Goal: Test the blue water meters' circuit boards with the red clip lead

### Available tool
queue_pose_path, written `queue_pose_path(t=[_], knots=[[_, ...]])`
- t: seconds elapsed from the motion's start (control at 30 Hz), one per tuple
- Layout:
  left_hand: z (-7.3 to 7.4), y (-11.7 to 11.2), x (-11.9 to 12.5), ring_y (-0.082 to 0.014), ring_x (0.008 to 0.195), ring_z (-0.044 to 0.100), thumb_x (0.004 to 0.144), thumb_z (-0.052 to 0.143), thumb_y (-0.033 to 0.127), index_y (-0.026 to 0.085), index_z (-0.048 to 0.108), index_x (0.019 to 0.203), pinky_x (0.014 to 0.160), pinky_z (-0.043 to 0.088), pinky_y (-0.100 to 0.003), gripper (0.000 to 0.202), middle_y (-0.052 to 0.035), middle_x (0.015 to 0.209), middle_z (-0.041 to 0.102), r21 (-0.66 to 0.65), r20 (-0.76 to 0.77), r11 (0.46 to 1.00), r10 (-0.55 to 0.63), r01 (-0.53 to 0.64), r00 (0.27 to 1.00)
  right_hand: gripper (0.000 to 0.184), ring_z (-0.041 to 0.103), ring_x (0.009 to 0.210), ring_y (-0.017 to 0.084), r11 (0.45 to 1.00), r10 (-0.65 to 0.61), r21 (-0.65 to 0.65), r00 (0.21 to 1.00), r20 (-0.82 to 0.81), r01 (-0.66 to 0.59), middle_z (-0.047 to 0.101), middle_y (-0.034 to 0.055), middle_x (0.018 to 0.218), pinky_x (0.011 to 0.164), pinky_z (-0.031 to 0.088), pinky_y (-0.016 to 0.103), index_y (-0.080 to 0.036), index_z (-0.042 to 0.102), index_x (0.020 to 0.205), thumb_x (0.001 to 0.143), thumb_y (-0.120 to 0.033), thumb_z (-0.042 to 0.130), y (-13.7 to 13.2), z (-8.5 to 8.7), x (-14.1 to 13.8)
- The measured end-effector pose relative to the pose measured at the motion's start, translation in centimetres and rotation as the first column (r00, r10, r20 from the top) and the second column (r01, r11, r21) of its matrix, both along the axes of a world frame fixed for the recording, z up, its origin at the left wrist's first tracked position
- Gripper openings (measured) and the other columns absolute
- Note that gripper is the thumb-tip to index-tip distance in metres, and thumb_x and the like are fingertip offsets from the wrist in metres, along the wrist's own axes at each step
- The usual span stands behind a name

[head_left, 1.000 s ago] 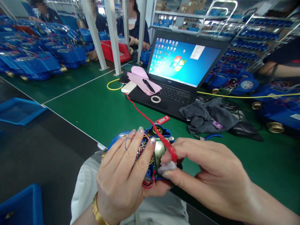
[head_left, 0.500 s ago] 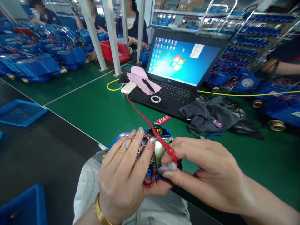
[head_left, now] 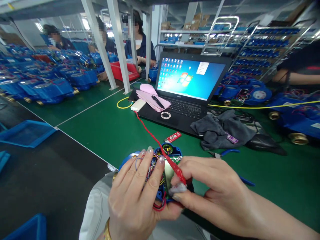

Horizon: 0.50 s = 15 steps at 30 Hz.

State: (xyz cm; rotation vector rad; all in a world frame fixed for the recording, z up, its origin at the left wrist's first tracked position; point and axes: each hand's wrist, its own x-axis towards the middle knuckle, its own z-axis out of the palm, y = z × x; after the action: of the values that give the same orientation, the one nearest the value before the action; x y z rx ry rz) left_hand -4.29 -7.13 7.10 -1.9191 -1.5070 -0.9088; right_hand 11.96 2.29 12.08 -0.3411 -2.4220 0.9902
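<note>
A blue device housing [head_left: 177, 149] with coloured wires and a green circuit board [head_left: 167, 173] inside is at the table's near edge, over my lap. My left hand [head_left: 135, 190] grips it, fingers laid across the wires and thumb at its near side. With thumb and forefinger, my right hand [head_left: 215, 193] pinches the greyish, tape-like end [head_left: 178, 189] of a red-wrapped cable [head_left: 151, 134] against the board. Its tip is hidden, so contact with the board is unclear. The cable runs back to a small white box [head_left: 138, 105] beside the laptop.
The open laptop [head_left: 185, 111] carries pink papers [head_left: 150, 96] and a black pen [head_left: 158, 102]. A red-and-white strip [head_left: 173, 137], grey cloth [head_left: 220, 128] and blue-handled pliers [head_left: 226, 153] lie nearby. Blue devices [head_left: 52, 90] crowd the left; co-workers sit beyond the posts.
The camera view has tilted up, so the scene sits lower in the picture. Both hands keep their hold on the device and the cable end.
</note>
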Motion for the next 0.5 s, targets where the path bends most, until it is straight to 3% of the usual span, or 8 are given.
queue_pose_path(t=[0.5], knots=[[0.07,0.03,-0.01,-0.0271,0.108,0.061,0.089,0.042,0.056,0.009,0.062,0.112,0.093,0.049,-0.041,0.056,-0.0178,0.110,0.067,0.034,-0.048,0.998,0.049,-0.047,0.998,0.011,0.050,0.063,0.011,1.000,-0.005,0.004,1.000,0.028,0.005,0.056,-0.0009,0.070,0.058,0.037,0.023,-0.017,0.053,0.077,0.084,-0.009,0.053,-0.01,-0.24,-0.28]])
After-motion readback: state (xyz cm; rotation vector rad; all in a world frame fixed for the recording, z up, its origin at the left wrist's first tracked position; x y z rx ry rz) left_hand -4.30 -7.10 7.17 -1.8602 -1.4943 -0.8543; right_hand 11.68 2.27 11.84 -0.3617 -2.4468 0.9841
